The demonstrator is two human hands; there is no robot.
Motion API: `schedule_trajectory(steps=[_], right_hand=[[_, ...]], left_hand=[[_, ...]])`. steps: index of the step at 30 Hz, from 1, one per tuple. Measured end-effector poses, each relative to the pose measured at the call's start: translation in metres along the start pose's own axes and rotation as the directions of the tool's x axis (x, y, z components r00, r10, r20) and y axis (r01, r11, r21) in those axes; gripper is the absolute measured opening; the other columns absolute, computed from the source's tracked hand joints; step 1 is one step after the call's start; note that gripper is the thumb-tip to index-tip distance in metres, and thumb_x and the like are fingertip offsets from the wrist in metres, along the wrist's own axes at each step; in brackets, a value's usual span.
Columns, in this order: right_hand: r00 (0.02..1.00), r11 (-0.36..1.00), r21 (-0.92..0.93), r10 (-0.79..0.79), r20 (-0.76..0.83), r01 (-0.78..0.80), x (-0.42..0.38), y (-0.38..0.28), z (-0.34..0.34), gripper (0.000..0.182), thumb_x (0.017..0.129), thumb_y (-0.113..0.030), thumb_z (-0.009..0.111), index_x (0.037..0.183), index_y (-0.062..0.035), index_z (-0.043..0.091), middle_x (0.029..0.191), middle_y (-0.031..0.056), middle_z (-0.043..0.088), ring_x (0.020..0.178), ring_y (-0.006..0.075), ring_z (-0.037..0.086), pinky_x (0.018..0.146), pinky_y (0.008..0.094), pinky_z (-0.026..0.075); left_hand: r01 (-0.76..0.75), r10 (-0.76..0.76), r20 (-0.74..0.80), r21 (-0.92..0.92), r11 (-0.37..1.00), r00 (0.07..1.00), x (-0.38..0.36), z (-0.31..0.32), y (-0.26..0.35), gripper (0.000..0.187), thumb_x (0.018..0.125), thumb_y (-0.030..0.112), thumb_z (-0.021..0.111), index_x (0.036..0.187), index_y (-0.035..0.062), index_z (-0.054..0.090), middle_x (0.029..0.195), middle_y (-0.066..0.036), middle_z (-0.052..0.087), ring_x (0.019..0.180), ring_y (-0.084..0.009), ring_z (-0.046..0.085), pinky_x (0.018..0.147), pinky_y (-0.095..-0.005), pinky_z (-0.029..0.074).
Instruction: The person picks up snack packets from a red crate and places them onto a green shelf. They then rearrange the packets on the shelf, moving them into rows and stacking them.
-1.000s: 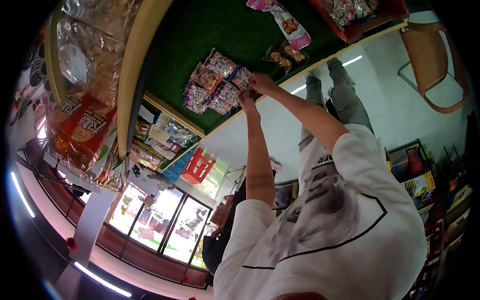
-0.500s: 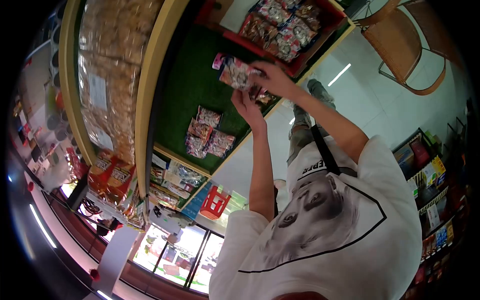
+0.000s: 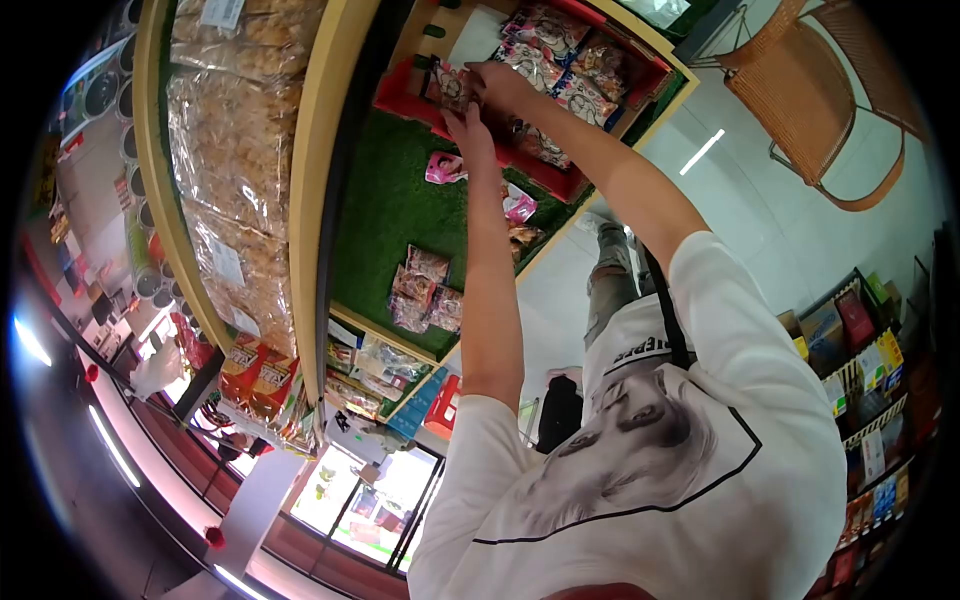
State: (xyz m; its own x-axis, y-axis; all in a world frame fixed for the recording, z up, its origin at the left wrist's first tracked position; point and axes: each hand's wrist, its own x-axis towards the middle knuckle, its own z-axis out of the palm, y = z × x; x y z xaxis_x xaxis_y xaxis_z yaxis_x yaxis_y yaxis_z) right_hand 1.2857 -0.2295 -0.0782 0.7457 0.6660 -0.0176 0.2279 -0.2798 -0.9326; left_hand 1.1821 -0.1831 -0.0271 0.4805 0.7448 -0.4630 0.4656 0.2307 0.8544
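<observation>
Both my hands are inside the red-walled box (image 3: 545, 175) at the top of the head view, holding a small snack packet (image 3: 449, 86) near the box's left end. My left hand (image 3: 470, 130) closes on its lower edge, and my right hand (image 3: 503, 88) grips it from the right. Their fingertips are partly hidden. Several shiny snack packets (image 3: 560, 60) lie in the box to the right. Below the box, a pink packet (image 3: 445, 168) rests on green matting, with another pink packet (image 3: 518, 204) to its right. A small group of packets (image 3: 425, 290) lies lower down.
Green artificial turf (image 3: 375, 210) covers the shelf, which has a wooden edge. Large clear bags of snacks (image 3: 235, 150) fill a rack on the left. A wicker chair (image 3: 795, 95) stands at upper right, and a stocked rack (image 3: 870, 400) at lower right. A red basket (image 3: 441, 408) is below.
My hands have moved up from above the green turf into the box, with a packet between them. The pink packet now lies uncovered on the turf. The view has shifted slightly.
</observation>
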Motion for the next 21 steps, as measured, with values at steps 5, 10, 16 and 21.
schedule_trajectory(steps=[5, 10, 16, 21], right_hand=[[0.950, 0.996, -0.021, -0.091, -0.298, 0.088, -0.063, -0.039, -0.014, 0.028, 0.082, -0.005, 0.055, 0.109, 0.0002, 0.059, 0.101, 0.0183, 0.062, 0.090, 0.0356, 0.061, 0.078, 0.0399, 0.049], [0.998, 0.974, 0.228, -0.002, -0.057, 0.015, -0.162, -0.094, 0.007, 0.021, 0.083, 0.000, 0.052, 0.103, 0.0000, 0.059, 0.095, 0.0148, 0.061, 0.081, 0.0273, 0.062, 0.069, 0.0337, 0.049], [0.849, 0.956, 0.201, 0.080, 0.522, -0.214, -0.270, -0.096, 0.099, 0.018, 0.083, -0.007, 0.054, 0.098, 0.0002, 0.060, 0.081, 0.0156, 0.064, 0.075, 0.0307, 0.064, 0.066, 0.0372, 0.051], [0.648, 0.979, -0.024, 0.152, 0.746, -0.202, -0.326, -0.073, 0.180, 0.026, 0.081, -0.016, 0.057, 0.100, 0.0005, 0.061, 0.084, 0.0183, 0.066, 0.079, 0.0343, 0.065, 0.071, 0.0407, 0.051]], left_hand=[[-0.132, 0.127, -0.039, -0.150, 0.980, 0.991, -0.089, -0.019, -0.007, 0.045, 0.093, 0.015, 0.048, 0.136, 0.0043, 0.037, 0.129, -0.011, 0.048, 0.111, -0.0208, 0.051, 0.095, -0.0362, 0.041], [-0.151, 0.142, -0.385, 0.008, 0.989, 0.912, -0.169, -0.082, -0.111, 0.028, 0.093, 0.009, 0.044, 0.119, 0.0026, 0.050, 0.112, -0.008, 0.056, 0.093, -0.0184, 0.056, 0.079, -0.0315, 0.046], [0.230, -0.295, -0.680, -0.187, 0.955, 0.671, -0.245, -0.197, -0.220, 0.025, 0.093, 0.012, 0.046, 0.116, 0.0032, 0.051, 0.110, -0.005, 0.054, 0.086, -0.0158, 0.051, 0.071, -0.0272, 0.041], [0.206, -0.147, -0.717, -0.005, 0.979, 0.681, -0.251, -0.324, -0.308, 0.032, 0.095, 0.012, 0.046, 0.122, -0.0052, 0.049, 0.118, -0.016, 0.054, 0.108, -0.0243, 0.050, 0.096, -0.0352, 0.038]])
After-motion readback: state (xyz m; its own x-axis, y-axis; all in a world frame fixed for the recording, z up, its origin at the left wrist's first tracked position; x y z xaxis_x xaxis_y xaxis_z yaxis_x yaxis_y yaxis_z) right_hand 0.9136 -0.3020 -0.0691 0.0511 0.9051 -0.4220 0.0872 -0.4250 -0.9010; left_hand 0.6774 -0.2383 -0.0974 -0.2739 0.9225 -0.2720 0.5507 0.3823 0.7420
